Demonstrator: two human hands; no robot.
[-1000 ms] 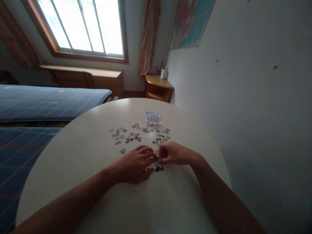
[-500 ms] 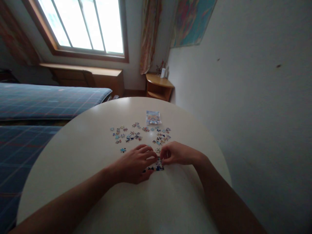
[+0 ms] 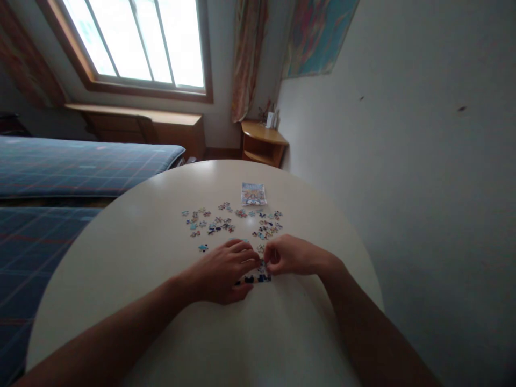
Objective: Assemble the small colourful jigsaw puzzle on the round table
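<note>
My left hand (image 3: 228,271) lies over a small joined section of jigsaw puzzle (image 3: 264,278), thumb at its near edge and fingers apart across its top. Much of that section is hidden under the palm. At its right edge, my right hand (image 3: 288,255) is closed in a pinch on a puzzle piece, mostly covered by the fingertips. Just beyond the fingers sits a loose pale piece (image 3: 261,249). A single blue piece (image 3: 203,248) rests to the left of my left hand.
Loose puzzle pieces lie in a left cluster (image 3: 217,224) and a right cluster (image 3: 266,231) on the round white table (image 3: 121,258). A picture sheet (image 3: 253,194) is behind them. A plaid mattress (image 3: 80,166) stands left, a wall (image 3: 427,177) right.
My right hand has shifted very slightly, its fingertips drawn closer together at the puzzle's right edge. My left hand stays almost in place.
</note>
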